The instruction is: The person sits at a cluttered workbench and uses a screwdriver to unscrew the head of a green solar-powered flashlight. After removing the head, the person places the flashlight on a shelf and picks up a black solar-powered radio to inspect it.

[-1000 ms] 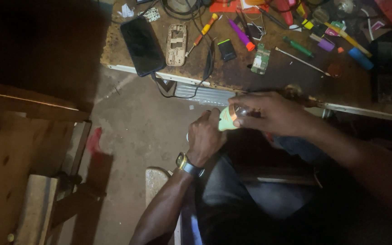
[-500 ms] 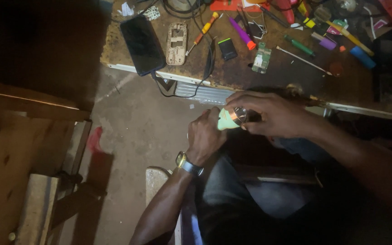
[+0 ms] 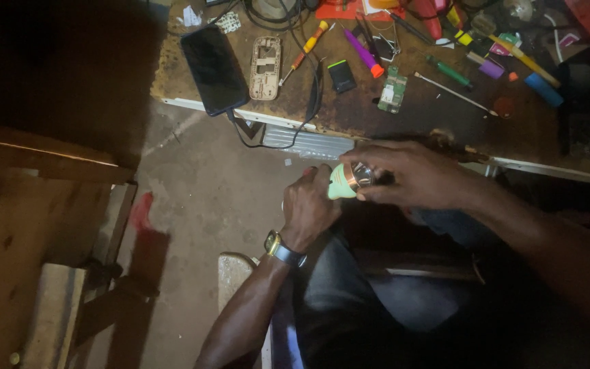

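1. Right hand (image 3: pixel 411 179) fingers (image 3: pixel 370 156) pinch the metal end (image 3: pixel 360 176) of a small pale-green part (image 3: pixel 341 183).
2. Left hand (image 3: pixel 312 208) clenched around the part's green end, wristwatch (image 3: pixel 283 249) on.
3. Part's long axis runs left-right between the hands, held off the worktop (image 3: pixel 349 116), just below its near edge.
4. Phone (image 3: pixel 214 68), screwdrivers (image 3: pixel 302 53) lie on the worktop beyond.

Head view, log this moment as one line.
left hand: grips pale green object | right hand: fingers on its shiny metal end | workbench: phone, screwdrivers
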